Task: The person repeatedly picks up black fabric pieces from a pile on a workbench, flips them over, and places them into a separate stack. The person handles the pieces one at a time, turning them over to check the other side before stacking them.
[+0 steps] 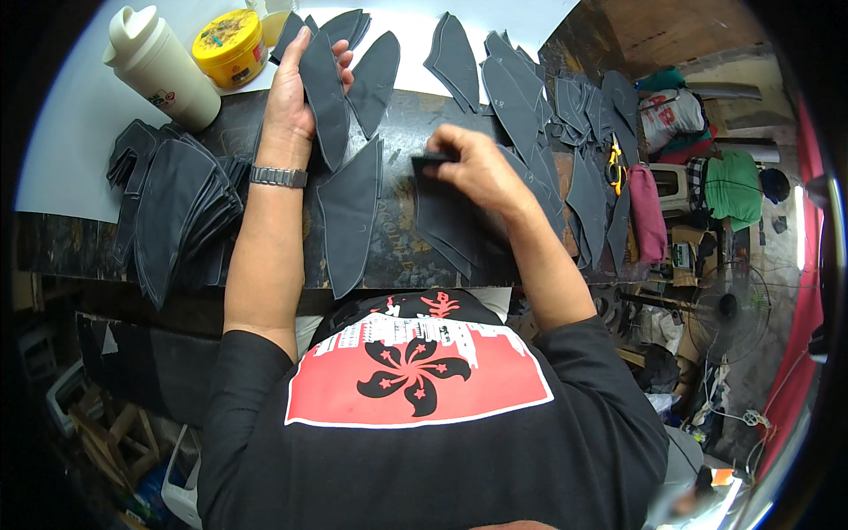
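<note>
My left hand (290, 102), with a watch at the wrist, is raised over the far left of the table. It grips a dark grey leaf-shaped cut piece (329, 115) that hangs down from it. My right hand (474, 168) pinches the upper corner of another dark grey cut piece (437, 212), and the fingertips are partly hidden. Between the hands, a pointed cut piece (351, 216) lies flat, seemingly with another under it. Just right of my left hand rests a further leaf-shaped piece (374, 79).
At the left stand a cream tumbler (163, 75), a yellow tub (230, 49) and a thick stack of dark pieces (181, 194). More pieces (514, 97) spread along the right, beside yellow-handled scissors (616, 168). The worn dark table (397, 256) ends just before my body.
</note>
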Tool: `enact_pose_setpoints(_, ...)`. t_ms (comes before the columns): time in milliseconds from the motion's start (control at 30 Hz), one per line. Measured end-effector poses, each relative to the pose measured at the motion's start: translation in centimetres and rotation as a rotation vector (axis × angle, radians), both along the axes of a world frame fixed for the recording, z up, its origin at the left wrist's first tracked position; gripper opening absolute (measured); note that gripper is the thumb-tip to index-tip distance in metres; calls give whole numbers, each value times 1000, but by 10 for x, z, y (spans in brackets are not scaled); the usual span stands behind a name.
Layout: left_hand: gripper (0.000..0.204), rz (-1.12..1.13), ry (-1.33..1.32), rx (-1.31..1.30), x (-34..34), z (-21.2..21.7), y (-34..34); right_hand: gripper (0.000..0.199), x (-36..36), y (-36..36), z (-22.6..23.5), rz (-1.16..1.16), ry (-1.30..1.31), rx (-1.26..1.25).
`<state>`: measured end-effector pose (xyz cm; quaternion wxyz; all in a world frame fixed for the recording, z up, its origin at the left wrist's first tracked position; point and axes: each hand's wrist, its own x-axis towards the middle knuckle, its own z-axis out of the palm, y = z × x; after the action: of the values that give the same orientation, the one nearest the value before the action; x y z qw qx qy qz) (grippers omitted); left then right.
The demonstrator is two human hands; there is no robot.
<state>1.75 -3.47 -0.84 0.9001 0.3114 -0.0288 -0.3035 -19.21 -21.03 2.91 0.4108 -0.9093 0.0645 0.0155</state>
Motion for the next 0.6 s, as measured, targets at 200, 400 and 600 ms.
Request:
enact_pose_setpoints(200, 51, 27, -45, 12, -1, -2, -2, 32, 9, -8, -5, -229, -180, 90)
enact_pose_setpoints(400, 54, -26, -60, -32, 5, -4, 3, 38, 13, -12, -16, -307, -223, 60)
enact_pose_setpoints(600, 56, -118, 68, 77, 5, -2, 1, 35, 11, -14, -31, -292, -333, 42)
